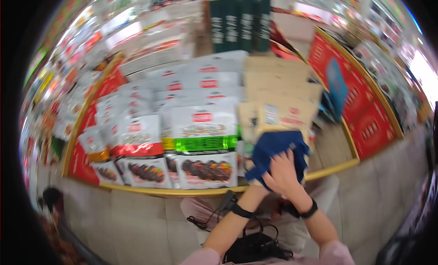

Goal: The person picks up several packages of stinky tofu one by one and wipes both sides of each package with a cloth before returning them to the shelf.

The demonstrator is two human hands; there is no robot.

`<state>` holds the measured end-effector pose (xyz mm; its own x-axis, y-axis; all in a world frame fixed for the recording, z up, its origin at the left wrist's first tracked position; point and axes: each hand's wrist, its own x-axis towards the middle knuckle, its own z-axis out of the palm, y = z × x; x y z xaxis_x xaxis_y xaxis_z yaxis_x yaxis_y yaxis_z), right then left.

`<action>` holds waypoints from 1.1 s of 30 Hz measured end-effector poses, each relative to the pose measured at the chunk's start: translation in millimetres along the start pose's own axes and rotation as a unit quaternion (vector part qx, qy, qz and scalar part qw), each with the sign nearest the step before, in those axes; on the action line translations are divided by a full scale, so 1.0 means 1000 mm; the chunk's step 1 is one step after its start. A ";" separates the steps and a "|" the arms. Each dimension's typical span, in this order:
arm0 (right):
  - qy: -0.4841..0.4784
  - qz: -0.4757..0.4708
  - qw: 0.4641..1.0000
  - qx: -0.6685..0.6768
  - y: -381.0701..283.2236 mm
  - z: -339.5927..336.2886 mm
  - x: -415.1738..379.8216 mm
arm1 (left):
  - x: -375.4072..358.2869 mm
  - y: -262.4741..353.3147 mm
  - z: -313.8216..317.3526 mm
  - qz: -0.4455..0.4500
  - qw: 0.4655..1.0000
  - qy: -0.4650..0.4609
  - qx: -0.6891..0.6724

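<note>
A dark blue cloth (273, 146) lies against the front of a tan paper package (285, 116) at the right part of the display bin. My right hand (283, 173) rests on top of the cloth, its fingers spread over it. Below the cloth is my left hand (258, 190), mostly hidden by it; only the wrist and a bit of the hand show, so its fingers cannot be made out. Silver food pouches (205, 123) with red, green and white labels stand just to the left of the tan packages.
The bin has a gold front edge (155, 191) and red side panels (372, 132). Dark green boxes (239, 25) stand behind the pouches. Shelves of goods surround the bin. A black bag (255, 249) with cables is at my lap, above the tiled floor (137, 219).
</note>
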<state>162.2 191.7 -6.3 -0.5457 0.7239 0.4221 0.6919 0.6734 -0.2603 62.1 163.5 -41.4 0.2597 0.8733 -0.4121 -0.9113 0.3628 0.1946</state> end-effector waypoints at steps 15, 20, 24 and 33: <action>0.076 0.023 0.992 -0.102 0.095 -0.009 0.074 | 0.036 -0.002 -0.064 0.143 0.834 -0.162 0.508; 0.068 0.088 0.990 -0.088 0.105 -0.012 0.048 | 0.029 -0.008 -0.052 0.055 0.990 -0.090 0.097; 0.095 0.102 0.989 -0.047 0.094 -0.008 0.006 | 0.033 0.000 -0.052 -0.043 0.971 -0.221 -0.078; 0.031 0.018 0.998 0.042 -0.010 0.001 -0.058 | 0.020 0.007 -0.026 -0.014 0.969 -0.237 -0.067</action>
<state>186.5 142.6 -28.7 -0.4891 0.7395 0.4625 0.6678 0.6586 -0.3468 53.1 174.7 -71.2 0.3741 0.9263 0.0457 -0.9266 0.3713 0.0592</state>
